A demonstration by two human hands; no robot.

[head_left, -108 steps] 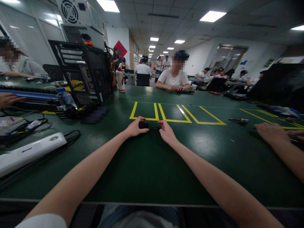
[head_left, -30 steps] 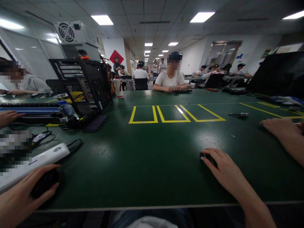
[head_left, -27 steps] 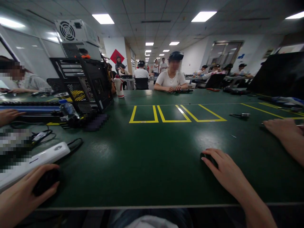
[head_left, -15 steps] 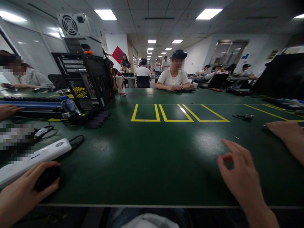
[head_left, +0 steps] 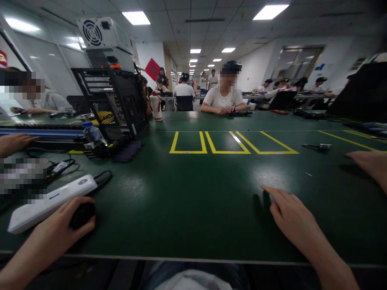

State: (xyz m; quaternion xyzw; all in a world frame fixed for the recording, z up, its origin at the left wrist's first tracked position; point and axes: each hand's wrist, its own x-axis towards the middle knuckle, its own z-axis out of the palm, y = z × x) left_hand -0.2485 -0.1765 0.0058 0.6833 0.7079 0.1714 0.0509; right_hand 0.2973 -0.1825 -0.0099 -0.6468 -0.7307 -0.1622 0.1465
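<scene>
At the lower left, my left hand (head_left: 65,219) is wrapped round a rounded black computer mouse (head_left: 83,214). The fingers cover part of the mouse, beside the near side of a white power strip (head_left: 57,199). Over the green table (head_left: 187,201), on the right, is my right hand (head_left: 292,211), palm down with nothing in it. Its index finger stretches forward and a shadow falls beside it on the tabletop. A thin pale sliver (head_left: 307,174) lies beyond that hand, and a small tool with a metal end (head_left: 317,146) lies farther back.
An open black computer case (head_left: 121,100) with a power supply (head_left: 101,34) on top stands at the left back. Near it are a plastic bottle (head_left: 95,135), a cup (head_left: 156,108) and cables. Yellow tape (head_left: 189,152) marks the table. Other people's hands reach in at both sides.
My left hand has moved right with the mouse. My right hand has moved left, turned palm down and lost its thumb-and-finger ring shape. The view has shifted slightly.
</scene>
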